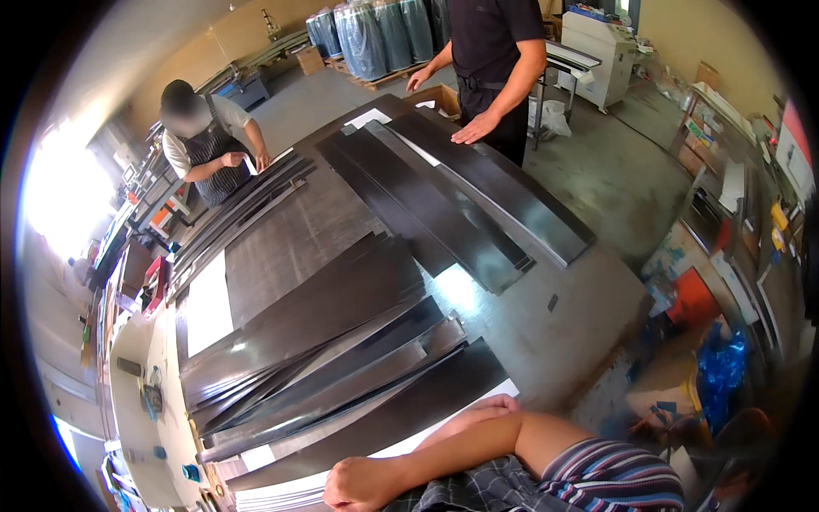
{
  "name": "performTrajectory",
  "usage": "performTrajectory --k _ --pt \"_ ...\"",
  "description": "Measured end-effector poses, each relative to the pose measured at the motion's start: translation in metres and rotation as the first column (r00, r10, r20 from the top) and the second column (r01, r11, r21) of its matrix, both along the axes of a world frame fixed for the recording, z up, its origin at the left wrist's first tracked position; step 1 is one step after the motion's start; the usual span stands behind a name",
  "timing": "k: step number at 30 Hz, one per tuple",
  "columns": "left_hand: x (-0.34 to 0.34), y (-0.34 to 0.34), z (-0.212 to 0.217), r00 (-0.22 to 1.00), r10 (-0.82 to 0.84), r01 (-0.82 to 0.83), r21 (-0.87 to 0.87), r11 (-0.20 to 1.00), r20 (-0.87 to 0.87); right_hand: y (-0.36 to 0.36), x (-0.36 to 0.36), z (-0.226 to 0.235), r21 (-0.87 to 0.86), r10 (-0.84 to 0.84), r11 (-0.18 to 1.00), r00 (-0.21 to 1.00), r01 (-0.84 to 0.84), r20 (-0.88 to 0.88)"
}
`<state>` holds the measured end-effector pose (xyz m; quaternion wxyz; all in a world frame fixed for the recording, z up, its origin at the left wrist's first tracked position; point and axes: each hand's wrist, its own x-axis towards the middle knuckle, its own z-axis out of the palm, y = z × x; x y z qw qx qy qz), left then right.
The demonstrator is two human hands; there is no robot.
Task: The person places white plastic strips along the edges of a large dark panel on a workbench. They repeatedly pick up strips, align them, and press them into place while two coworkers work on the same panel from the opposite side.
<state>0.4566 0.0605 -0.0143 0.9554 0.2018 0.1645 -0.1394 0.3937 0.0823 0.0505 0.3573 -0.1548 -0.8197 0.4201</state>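
Observation:
My forearms are folded across each other at the lower edge. My right hand (352, 484) is curled into a fist at the lower left, with nothing seen in it. Close to my right elbow lies my left hand (490, 410), partly hidden behind the right arm; its fingers do not show clearly. Just beyond my arms is a long glossy dark strip (401, 397) with white sheets (286, 497) along its near side. Several overlapping dark strips (341, 401) lie fanned out past it, and a wide dark sheet (316, 311) lies farther off.
Across the large metal-topped table (563, 324), a co-worker (499, 68) in dark clothes rests a hand by long dark panels (426, 205). Another co-worker (209, 141) in a striped apron handles a small white piece at the far left. Wrapped rolls (367, 38) stand behind; clutter fills the right.

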Motion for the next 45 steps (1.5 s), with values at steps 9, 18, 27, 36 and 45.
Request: performTrajectory --k 9,18,27,36,45 --pt "-0.003 -0.001 0.014 0.999 0.033 -0.034 -0.005 0.999 -0.022 0.000 -0.011 -0.020 0.122 -0.072 0.989 0.996 0.078 -0.054" --pt "-0.019 0.004 -0.018 0.995 0.088 -0.078 0.212 0.974 -0.038 -0.004 -0.012 -0.026 0.038 -0.060 0.997 0.998 0.060 -0.006" --pt "-0.059 0.010 -0.114 0.850 0.524 -0.435 0.496 0.751 -0.049 -0.004 0.038 -0.035 -0.211 -0.242 0.941 0.963 0.264 0.121" --pt "-0.184 0.020 -0.093 0.734 0.653 0.381 0.683 -0.623 0.185 -0.062 0.183 -0.129 -0.238 -0.823 0.311 0.386 0.920 0.417" --pt "-0.257 0.042 -0.093 0.628 0.778 0.598 0.649 -0.471 -0.014 -0.093 0.203 -0.148 0.303 -0.933 0.116 -0.001 0.946 0.360"
